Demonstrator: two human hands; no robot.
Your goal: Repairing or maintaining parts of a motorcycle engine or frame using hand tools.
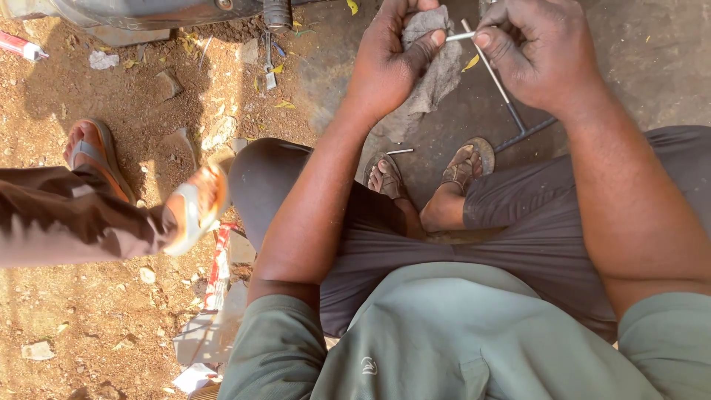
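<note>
a grey rag (433, 67) was clutched in the left hand (392, 59) and pinched around a thin metal rod (461, 35), whose other end was gripped by the right hand (537, 55), far above the oily ground (444, 141). wiping seemed under way; how much was left could not be told. a long t-shaped tool (511, 111) lay below.

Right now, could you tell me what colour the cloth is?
Grey, the cloth in the left hand; head view.
</note>
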